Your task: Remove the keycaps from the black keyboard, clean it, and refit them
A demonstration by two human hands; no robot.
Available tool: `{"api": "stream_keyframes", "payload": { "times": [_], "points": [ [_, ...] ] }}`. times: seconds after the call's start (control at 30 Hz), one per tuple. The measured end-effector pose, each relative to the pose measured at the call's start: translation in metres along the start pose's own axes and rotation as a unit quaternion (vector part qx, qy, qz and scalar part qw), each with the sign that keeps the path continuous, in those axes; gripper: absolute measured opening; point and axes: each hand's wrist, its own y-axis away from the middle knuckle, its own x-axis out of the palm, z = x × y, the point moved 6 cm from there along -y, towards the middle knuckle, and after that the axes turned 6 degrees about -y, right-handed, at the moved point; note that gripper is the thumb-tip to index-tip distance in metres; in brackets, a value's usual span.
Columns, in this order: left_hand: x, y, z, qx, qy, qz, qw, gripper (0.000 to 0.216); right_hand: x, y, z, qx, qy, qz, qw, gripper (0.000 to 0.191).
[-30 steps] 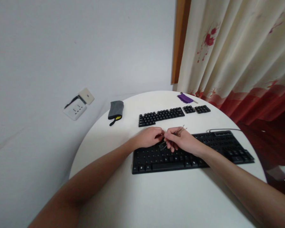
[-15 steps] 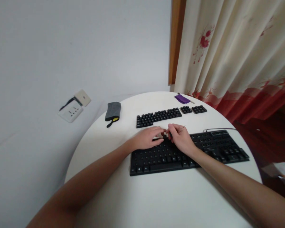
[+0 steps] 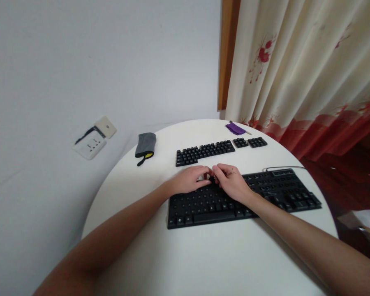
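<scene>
A black wired keyboard (image 3: 274,193) lies across the round white table (image 3: 203,259). Both hands meet over its upper edge, left of the middle. My left hand (image 3: 188,181) rests there with fingers curled and tips pinched toward the other hand; what they pinch is hidden. My right hand (image 3: 234,183) is closed, fingertips touching the left ones, with a thin wire keycap puller barely showing above its knuckles. Farther back, loose black keycaps (image 3: 205,151) are laid out in keyboard order, with two smaller blocks (image 3: 249,142) to their right.
A grey pouch with a yellow tab (image 3: 145,144) sits at the table's back left. A purple item (image 3: 235,128) lies at the far edge. A wall socket (image 3: 91,144) is on the left, and a floral curtain (image 3: 296,61) hangs on the right. The keyboard's cable (image 3: 280,167) loops at its top.
My right hand has lowered from above the keys to the keyboard's top edge, and the wire puller that stuck out is now nearly hidden. My left hand stays beside it.
</scene>
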Motion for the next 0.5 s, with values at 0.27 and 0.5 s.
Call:
{"api": "stream_keyframes", "payload": {
  "times": [0.27,0.5],
  "points": [
    [-0.0014,-0.0022,-0.0014,0.016,0.027,0.008,0.999,0.019,-0.0001,-0.0001,-0.0016,-0.002,-0.002,0.002,1.0,0.044],
    [-0.0004,-0.0046,0.0004,0.021,0.045,0.014,0.999,0.017,-0.0003,0.0003,-0.0018,-0.007,0.009,0.01,1.0,0.043]
  ]
}}
